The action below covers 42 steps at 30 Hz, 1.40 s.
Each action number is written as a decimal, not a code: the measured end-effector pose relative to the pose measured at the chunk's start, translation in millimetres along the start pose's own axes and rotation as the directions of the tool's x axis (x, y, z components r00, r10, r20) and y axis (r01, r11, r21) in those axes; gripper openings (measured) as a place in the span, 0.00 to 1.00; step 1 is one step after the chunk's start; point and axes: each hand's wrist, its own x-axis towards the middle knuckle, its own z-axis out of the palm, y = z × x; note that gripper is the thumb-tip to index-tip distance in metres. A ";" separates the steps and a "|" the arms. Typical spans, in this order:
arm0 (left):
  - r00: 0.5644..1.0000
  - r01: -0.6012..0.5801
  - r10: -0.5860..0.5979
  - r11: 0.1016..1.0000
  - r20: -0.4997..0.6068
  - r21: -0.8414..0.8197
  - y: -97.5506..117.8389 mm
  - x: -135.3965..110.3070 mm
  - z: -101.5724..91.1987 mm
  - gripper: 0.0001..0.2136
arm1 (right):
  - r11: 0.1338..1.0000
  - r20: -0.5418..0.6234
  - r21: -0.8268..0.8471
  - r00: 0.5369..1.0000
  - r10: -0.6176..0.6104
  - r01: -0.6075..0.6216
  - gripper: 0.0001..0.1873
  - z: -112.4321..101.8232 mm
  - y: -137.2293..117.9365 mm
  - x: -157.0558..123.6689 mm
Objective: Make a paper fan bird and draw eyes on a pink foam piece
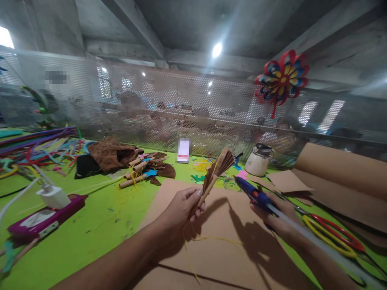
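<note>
My left hand [181, 207] is closed on the stick of a small brown paper fan [218, 168] and holds it upright above a brown cardboard sheet [211, 249]. My right hand [276, 215] grips a blue glue gun [255, 195] with a long white glue stick [317, 245] trailing back from it. The gun's nozzle points up and left, close to the fan's base but apart from it. Thin yellow strands [211, 239] lie on the cardboard under my left hand.
Finished brown fans and paper rolls [148, 169] lie on the green table [90, 225]. A purple power strip [45, 219] with a white plug is at left, colourful strips [39, 147] behind it. Red and yellow scissors [332, 233], a white pot [257, 161] and a cardboard roll [344, 169] are at right.
</note>
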 end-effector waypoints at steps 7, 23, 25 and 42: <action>1.000 -0.026 0.027 0.996 0.016 -0.087 0.1 1.7 -3.2 0.13 | 0.954 0.138 -0.280 0.988 -0.067 0.104 0.10 22.1 35.5 18.1; 0.994 -0.054 0.063 0.994 0.092 -0.096 -14.0 4.9 -4.8 0.15 | 0.995 0.149 0.075 0.986 -0.080 0.069 0.12 22.7 4.0 30.5; 0.993 -0.057 0.066 0.995 0.100 -0.088 -14.4 4.3 -3.0 0.16 | 0.985 0.051 0.169 0.998 -0.027 0.018 0.11 29.5 -11.7 27.6; 0.907 -0.386 0.420 0.836 -0.002 0.391 -22.1 -4.8 10.7 0.11 | 0.781 -0.026 0.624 0.999 0.027 -0.005 0.19 66.6 -81.3 -5.3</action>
